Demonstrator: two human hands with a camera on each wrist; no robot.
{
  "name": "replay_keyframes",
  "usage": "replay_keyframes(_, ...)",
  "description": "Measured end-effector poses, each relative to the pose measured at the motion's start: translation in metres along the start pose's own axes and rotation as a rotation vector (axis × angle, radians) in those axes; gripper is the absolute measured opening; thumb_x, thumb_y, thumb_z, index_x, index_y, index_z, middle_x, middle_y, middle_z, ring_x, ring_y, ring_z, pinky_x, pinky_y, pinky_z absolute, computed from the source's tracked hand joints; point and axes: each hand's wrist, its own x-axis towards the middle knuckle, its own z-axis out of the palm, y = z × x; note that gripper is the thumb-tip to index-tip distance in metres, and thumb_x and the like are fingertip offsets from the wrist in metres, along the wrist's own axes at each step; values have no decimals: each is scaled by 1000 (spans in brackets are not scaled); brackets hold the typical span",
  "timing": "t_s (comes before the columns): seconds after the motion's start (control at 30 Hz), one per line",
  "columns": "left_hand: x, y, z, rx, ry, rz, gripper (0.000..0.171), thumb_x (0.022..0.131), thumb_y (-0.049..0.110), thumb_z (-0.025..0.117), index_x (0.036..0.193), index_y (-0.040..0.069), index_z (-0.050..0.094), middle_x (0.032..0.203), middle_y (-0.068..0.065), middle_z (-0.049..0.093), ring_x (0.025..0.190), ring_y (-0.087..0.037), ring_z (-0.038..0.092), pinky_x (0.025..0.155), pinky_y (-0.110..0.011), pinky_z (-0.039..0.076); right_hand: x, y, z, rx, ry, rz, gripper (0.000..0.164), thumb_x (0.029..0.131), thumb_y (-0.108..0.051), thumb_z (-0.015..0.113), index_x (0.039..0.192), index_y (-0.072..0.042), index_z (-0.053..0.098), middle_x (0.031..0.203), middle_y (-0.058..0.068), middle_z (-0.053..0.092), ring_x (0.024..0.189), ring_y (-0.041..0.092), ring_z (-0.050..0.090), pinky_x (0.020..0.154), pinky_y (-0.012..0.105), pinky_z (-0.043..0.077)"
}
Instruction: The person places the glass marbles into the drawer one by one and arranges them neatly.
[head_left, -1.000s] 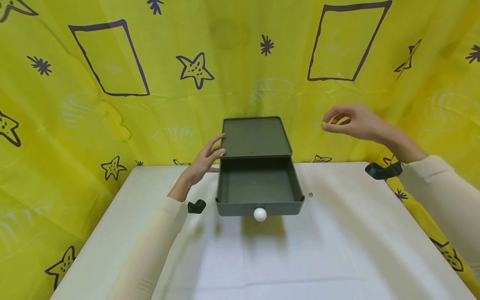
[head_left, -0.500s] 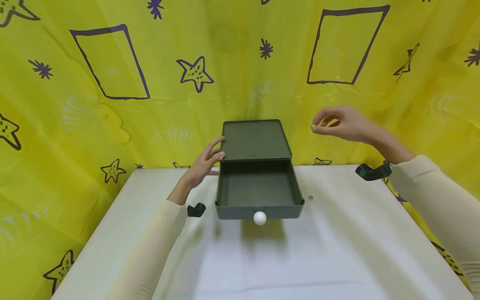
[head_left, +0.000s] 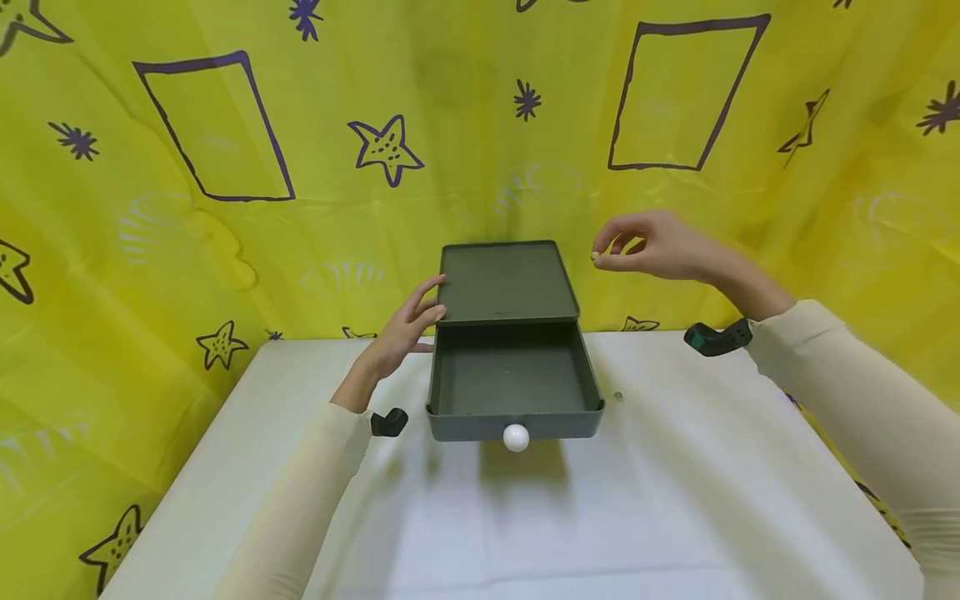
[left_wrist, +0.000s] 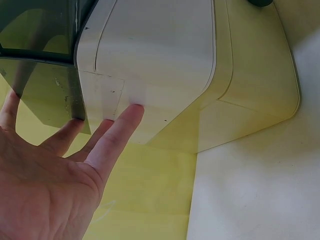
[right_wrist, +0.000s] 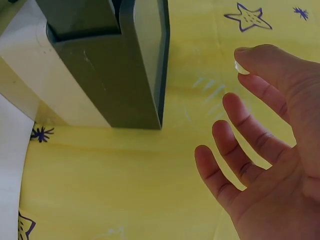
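Note:
A small drawer cabinet with a dark green top point(head_left: 506, 283) stands at the table's back. Its green upper drawer point(head_left: 472, 427) is pulled out, with a white round knob point(head_left: 516, 438); a tiny speck shows on its floor. My left hand point(head_left: 397, 333) rests its extended fingers on the cabinet's left side; in the left wrist view fingertips touch the pale lower part point(left_wrist: 155, 55). Right of the cabinet, in the air, my right hand point(head_left: 652, 246) pinches a small pale translucent piece point(right_wrist: 241, 68) between thumb and index finger. The other fingers are loosely bent.
A tiny green round thing, marble-like point(head_left: 618, 397), lies on the white table point(head_left: 675, 483) just right of the drawer. A yellow curtain point(head_left: 450, 183) with starfish prints hangs close behind the cabinet. Black wrist cameras point(head_left: 718, 339) are strapped to both wrists.
My right hand has moved left toward the cabinet, still pinching the small pale piece. The left hand stays at the cabinet's side, and the drawer remains pulled out.

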Motion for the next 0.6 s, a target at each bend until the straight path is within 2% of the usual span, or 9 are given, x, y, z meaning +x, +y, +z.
replay_keyframes(0.6,1,-2,0,3,7,-2,58,108,32,49,161,40,27,164,-12,28,147,-33,36,103,-70,41,29,-38,27,73,-142,-135,9,93,-15,78,100,-15,73,99,1,69,92,20,62,85,35,55)
